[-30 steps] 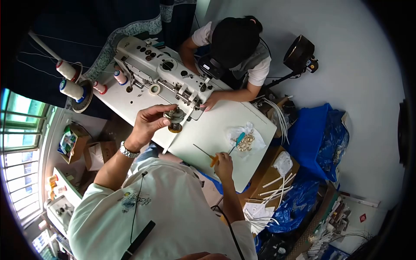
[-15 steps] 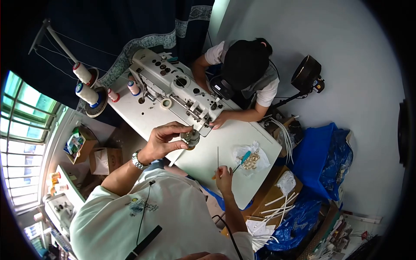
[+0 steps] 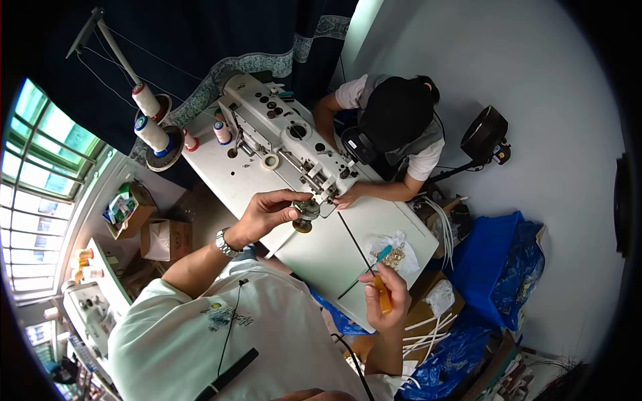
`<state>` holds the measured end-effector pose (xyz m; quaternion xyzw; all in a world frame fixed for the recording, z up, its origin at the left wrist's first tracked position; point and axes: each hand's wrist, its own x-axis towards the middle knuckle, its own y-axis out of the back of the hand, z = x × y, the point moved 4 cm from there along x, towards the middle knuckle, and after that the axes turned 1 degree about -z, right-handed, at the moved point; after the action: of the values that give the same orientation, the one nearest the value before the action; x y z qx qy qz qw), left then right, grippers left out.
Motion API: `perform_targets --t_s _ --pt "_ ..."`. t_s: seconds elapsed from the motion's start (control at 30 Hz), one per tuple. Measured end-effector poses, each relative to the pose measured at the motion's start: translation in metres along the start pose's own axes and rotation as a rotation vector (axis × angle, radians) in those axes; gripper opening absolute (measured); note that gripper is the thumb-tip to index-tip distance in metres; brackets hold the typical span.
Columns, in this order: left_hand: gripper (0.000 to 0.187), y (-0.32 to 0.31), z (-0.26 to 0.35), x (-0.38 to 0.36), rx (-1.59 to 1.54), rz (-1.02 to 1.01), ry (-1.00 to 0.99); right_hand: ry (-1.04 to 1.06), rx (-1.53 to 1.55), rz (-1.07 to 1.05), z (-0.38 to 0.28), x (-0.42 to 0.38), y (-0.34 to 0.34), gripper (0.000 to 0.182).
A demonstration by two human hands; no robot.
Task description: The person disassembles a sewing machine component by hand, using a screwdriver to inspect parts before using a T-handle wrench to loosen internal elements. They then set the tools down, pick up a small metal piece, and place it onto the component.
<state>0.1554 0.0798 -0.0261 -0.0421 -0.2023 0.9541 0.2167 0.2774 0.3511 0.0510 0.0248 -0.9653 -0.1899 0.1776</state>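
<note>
My left hand (image 3: 262,217), with a watch at the wrist, pinches a small metal machine part (image 3: 307,212) with a round brassy disc below. It is above the table, just in front of the sewing machine's needle end. My right hand (image 3: 389,301) is closed round the orange handle of a screwdriver (image 3: 381,294). Its long dark shaft slants up toward the metal part, with the tip apart from it. Behind the shaft, a teal-handled screwdriver (image 3: 384,252) lies by a clear plastic bag (image 3: 409,251) of small brass pieces (image 3: 394,258).
A white sewing machine (image 3: 287,127) stands on the white table (image 3: 321,257). Opposite me, a person in a black cap (image 3: 396,110) has a hand near its needle end. Thread cones (image 3: 152,135) are at left. Blue crates (image 3: 485,247) and cardboard boxes (image 3: 167,239) stand on the floor.
My right hand has risen from the tabletop, and the screwdriver now slants toward the metal part. My left hand still holds the part, slightly turned. The whole view has shifted.
</note>
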Motion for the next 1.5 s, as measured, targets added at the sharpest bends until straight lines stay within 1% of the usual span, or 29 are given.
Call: perform_targets --t_s 0.03,0.07,0.13,0.17,0.27,0.67,0.8,0.87,0.9,0.97,1.0,1.03,1.07,1.1,1.13,1.17,1.2,1.23,1.27,1.33,1.37,1.4,1.47,1.5 --pt "0.046 0.000 -0.001 0.000 0.004 -0.005 -0.005 0.163 -0.082 -0.041 -0.012 0.010 -0.002 0.038" --pt "0.046 0.000 -0.002 0.000 0.005 -0.008 -0.003 0.162 -0.083 -0.037 -0.016 0.016 -0.003 0.038" --pt "0.046 0.002 -0.003 0.000 0.053 -0.009 -0.023 0.242 -0.140 -0.181 -0.024 0.022 -0.010 0.037" --pt "0.046 0.001 -0.002 0.000 0.053 -0.010 -0.022 0.258 -0.142 -0.189 -0.020 0.023 -0.012 0.037" --pt "0.047 -0.001 0.001 0.000 0.049 -0.019 -0.007 0.278 -0.188 -0.223 -0.019 0.029 -0.016 0.035" --pt "0.046 -0.002 0.002 0.001 0.043 -0.024 -0.012 0.261 -0.209 -0.223 -0.015 0.031 -0.018 0.037" --pt "0.046 -0.002 0.003 0.002 0.063 -0.040 -0.052 0.242 -0.218 -0.238 -0.021 0.034 -0.015 0.037" --pt "0.047 -0.003 0.008 0.003 0.080 -0.043 -0.068 0.299 -0.415 -0.339 -0.029 0.035 -0.011 0.037" --pt "0.048 -0.004 0.012 0.003 0.136 -0.045 -0.094 0.299 -0.415 -0.339 -0.032 0.039 -0.009 0.037" --pt "0.049 -0.003 0.014 0.003 0.190 -0.048 -0.117 0.397 -0.566 -0.305 -0.038 0.044 -0.006 0.038" --pt "0.050 -0.002 0.015 0.004 0.292 -0.042 -0.177 0.397 -0.568 -0.304 -0.032 0.038 -0.007 0.038" --pt "0.051 -0.001 0.017 0.004 0.393 -0.034 -0.240 0.188 -0.301 -0.235 -0.016 0.033 -0.003 0.042" --pt "0.051 -0.002 0.019 0.004 0.391 -0.031 -0.242 -0.019 -0.033 -0.165 -0.002 0.028 0.000 0.047" --pt "0.047 -0.002 0.021 0.003 0.401 -0.022 -0.261 -0.107 0.077 -0.172 -0.006 0.031 -0.001 0.056" --pt "0.044 -0.002 0.024 0.003 0.411 -0.013 -0.281 -0.103 0.077 -0.176 0.001 0.027 -0.005 0.056" --pt "0.044 -0.002 0.024 0.003 0.411 -0.008 -0.284 -0.272 0.376 -0.119 0.022 0.018 -0.009 0.056" --pt "0.044 -0.002 0.025 0.003 0.474 -0.010 -0.326 -0.444 0.676 -0.057 0.030 0.015 -0.016 0.056" --pt "0.044 -0.004 0.026 0.003 0.537 -0.012 -0.369 -0.488 0.736 -0.001 0.032 0.014 -0.019 0.056" --pt "0.044 -0.004 0.026 0.003 0.537 -0.011 -0.372 -0.486 0.734 -0.003 0.030 0.015 -0.024 0.056" --pt "0.045 -0.007 0.027 0.003 0.603 0.009 -0.445 -0.508 0.520 0.239 0.017 0.019 -0.025 0.058" --pt "0.045 -0.008 0.027 0.004 0.602 0.009 -0.447 -0.457 0.539 0.302 0.021 0.016 -0.026 0.056" --pt "0.046 -0.008 0.027 0.004 0.618 0.018 -0.443 -0.456 0.539 0.301 0.026 0.014 -0.027 0.056" --pt "0.046 -0.008 0.025 0.004 0.632 0.025 -0.438 -0.368 0.505 0.288 0.029 0.010 -0.025 0.056" --pt "0.045 -0.006 0.023 0.004 0.624 0.044 -0.444 -0.367 0.503 0.287 0.028 0.010 -0.022 0.056"
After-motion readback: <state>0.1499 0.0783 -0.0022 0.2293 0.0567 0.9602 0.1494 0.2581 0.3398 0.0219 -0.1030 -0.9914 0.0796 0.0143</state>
